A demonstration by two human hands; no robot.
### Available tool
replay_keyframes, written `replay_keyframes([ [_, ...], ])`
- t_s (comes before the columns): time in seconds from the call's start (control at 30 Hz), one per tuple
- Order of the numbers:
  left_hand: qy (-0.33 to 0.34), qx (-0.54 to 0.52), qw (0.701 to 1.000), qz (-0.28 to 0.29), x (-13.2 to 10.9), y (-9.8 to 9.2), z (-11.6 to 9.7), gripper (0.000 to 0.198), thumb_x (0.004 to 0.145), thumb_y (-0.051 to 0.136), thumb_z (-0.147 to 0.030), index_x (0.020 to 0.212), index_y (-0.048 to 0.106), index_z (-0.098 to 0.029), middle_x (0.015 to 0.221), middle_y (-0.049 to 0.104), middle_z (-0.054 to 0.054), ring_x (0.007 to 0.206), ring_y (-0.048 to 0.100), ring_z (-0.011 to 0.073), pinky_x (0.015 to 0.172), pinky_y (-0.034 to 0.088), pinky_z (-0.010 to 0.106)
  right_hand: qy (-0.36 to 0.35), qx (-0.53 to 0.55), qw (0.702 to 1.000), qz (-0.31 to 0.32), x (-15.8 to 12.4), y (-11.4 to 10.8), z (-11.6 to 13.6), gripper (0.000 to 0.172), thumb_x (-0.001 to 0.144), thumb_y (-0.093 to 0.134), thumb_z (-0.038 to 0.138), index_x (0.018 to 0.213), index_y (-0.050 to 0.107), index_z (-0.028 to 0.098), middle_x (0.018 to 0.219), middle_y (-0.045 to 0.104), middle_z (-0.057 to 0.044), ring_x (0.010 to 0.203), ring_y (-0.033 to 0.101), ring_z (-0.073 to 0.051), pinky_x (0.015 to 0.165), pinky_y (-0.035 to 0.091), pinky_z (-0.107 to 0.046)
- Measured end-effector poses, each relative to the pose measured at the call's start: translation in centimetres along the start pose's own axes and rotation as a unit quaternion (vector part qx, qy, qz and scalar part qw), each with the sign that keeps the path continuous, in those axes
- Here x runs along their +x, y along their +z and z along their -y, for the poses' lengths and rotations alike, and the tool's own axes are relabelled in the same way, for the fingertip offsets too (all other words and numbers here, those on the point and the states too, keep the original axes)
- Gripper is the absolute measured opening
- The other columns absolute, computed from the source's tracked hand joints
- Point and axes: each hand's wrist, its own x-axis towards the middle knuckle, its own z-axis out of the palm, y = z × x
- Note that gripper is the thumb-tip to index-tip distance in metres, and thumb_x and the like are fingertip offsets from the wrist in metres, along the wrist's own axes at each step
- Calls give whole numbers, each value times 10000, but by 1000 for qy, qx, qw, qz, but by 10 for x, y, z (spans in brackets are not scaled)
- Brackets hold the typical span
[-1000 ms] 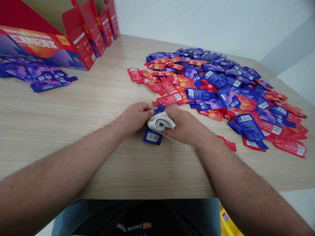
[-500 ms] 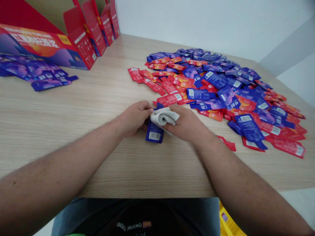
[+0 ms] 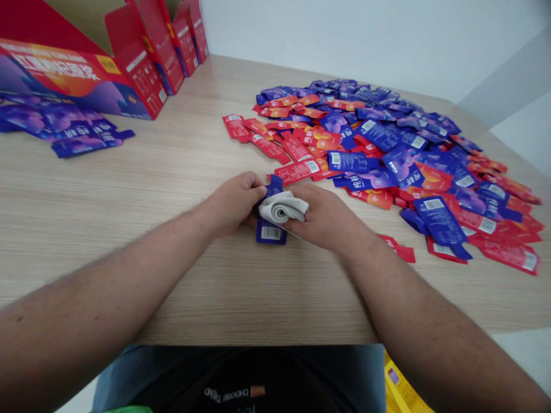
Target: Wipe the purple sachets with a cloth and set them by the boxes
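Between my hands is a blue spouted pouch [image 3: 271, 234], its barcode end towards me and its narrow neck pointing away. My left hand [image 3: 236, 205] pinches the pouch's left edge, thumb on top and fingers underneath. In my right hand [image 3: 323, 217] is a rolled light-grey cloth [image 3: 282, 207], pressed against the pouch's printed face. The cloth covers the middle of the pouch. Just beyond, the nearest red pouch [image 3: 297, 170] lies at the edge of a large heap.
A wide heap of blue and red pouches [image 3: 379, 143] spreads over the table's [image 3: 185, 287] right and back. At the left stand red cartons [image 3: 142, 80], with several blue pouches [image 3: 86, 137] before the nearest. Beside my right forearm lies a red pouch [image 3: 398, 248]; a yellow object [image 3: 402, 387] is below the table edge.
The cloth in my right hand has slid slightly down and left over the pouch, showing more of its neck. My left hand still holds the same edge.
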Motion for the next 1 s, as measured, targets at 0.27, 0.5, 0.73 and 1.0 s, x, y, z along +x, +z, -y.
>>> replay_keyframes([
  [0.27, -8, 8, 1000, 1, -1, -1, -2, 104, 889, 530, -148, 813, 507, -215, 591, 524, -44, 465, 498, 109, 419, 396, 207, -12, 15, 999, 31, 0, -1, -3, 186, 832, 740, 268, 988, 670, 196, 975, 714, -50, 892, 639, -206, 770, 440, -312],
  [0.5, -7, 27, 1000, -1, -3, 0, -4, 99, 876, 553, -160, 801, 517, -214, 570, 485, -48, 437, 454, 102, 382, 352, 197, -30, 63, 990, 119, -1, -6, -9, 209, 826, 753, 259, 1025, 695, 229, 1007, 742, -23, 924, 671, -203, 811, 480, -324],
  [0.73, -18, 1, 1000, 1, -4, 1, -7, 108, 877, 551, -144, 808, 511, -218, 585, 504, -42, 462, 476, 109, 418, 379, 202, -14, 96, 990, 107, -1, -9, -14, 215, 816, 762, 248, 1019, 692, 238, 1022, 752, -8, 941, 689, -194, 832, 505, -321],
  [1.0, -5, 12, 1000, 12, -2, -1, -3, 100, 869, 553, -153, 806, 509, -218, 598, 508, -40, 473, 476, 111, 414, 374, 203, 20, 75, 996, 47, 0, -6, -14, 230, 819, 759, 290, 1028, 691, 220, 1020, 752, -22, 920, 682, -195, 807, 498, -315],
])
